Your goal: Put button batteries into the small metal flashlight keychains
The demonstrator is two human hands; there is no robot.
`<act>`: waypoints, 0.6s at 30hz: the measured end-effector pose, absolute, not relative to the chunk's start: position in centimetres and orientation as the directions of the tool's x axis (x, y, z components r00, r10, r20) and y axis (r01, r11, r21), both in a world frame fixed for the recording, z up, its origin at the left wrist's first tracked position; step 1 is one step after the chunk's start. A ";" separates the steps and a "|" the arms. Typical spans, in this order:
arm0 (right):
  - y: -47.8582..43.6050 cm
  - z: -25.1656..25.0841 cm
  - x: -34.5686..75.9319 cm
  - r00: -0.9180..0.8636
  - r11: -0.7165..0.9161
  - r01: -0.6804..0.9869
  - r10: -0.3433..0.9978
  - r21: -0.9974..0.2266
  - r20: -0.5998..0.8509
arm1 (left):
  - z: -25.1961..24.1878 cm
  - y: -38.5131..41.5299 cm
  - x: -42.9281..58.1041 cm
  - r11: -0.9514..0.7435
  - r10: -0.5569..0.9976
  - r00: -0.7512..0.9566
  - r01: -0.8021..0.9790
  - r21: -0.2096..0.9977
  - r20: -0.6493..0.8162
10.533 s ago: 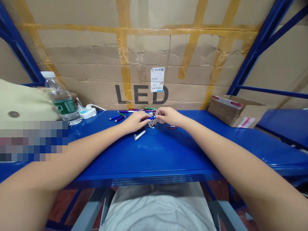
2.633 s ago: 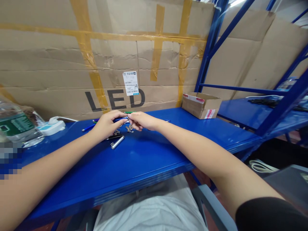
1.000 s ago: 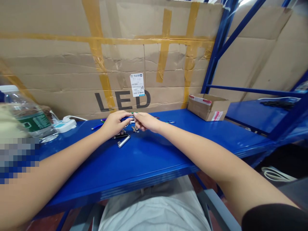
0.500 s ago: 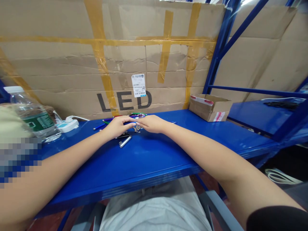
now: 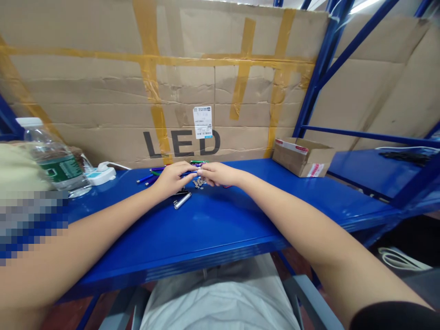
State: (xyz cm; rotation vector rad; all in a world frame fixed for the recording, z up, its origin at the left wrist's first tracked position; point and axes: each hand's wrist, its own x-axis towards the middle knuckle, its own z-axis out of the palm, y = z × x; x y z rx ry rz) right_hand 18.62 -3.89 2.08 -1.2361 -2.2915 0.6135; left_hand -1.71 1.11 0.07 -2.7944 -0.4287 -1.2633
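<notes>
My left hand (image 5: 173, 178) is closed, with a slim blue pen-like tube (image 5: 188, 173) between its thumb and fingers. Close against the tube's right end, my right hand (image 5: 218, 174) has its fingertips pinched; whatever they hold is too small to make out. Just below the fingertips lies a small pile of round silvery discs (image 5: 198, 183). A short silver cylinder (image 5: 182, 200) with a clip rests on the table nearer me. Behind and left of my left hand are several blue pen-like tubes (image 5: 146, 178), and a green one (image 5: 197, 162) shows behind the hands.
The blue table (image 5: 220, 220) has a large cardboard sheet marked LED (image 5: 182, 114) along its back. At left stand a water bottle (image 5: 60, 165) and a white power strip (image 5: 101, 175). An open cardboard box (image 5: 302, 158) sits at the back right, beside a blue metal post (image 5: 318, 68).
The view has shifted slightly left. My right fingers are more curled at the tube's end, and a bit of red now shows under that hand. Both hands stay together over the discs.
</notes>
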 end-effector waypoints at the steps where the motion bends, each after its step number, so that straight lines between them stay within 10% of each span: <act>1: -3.9 2.2 18.6 -0.453 0.527 0.747 0.849 -0.405 0.270 | 0.0 1.2 -1.6 -0.952 0.272 0.624 0.285 0.110 0.733; 4: -4.0 2.6 18.7 -0.458 0.488 0.872 0.794 0.030 0.400 | 0.2 1.0 -1.6 -0.915 0.393 0.600 0.334 0.228 0.697; 10: -3.8 2.8 19.3 -0.598 0.476 0.793 0.724 0.379 0.343 | 0.8 0.4 -1.7 -0.850 0.524 0.569 0.393 0.350 0.634; 14: -3.9 2.6 19.4 -0.636 0.501 0.763 0.691 0.408 0.343 | 0.4 0.6 -1.7 -0.870 0.489 0.584 0.377 0.317 0.648; 18: -3.7 1.7 19.0 -0.613 0.619 0.776 0.695 0.122 0.375 | -0.1 1.1 -1.9 -0.925 0.373 0.643 0.317 0.211 0.669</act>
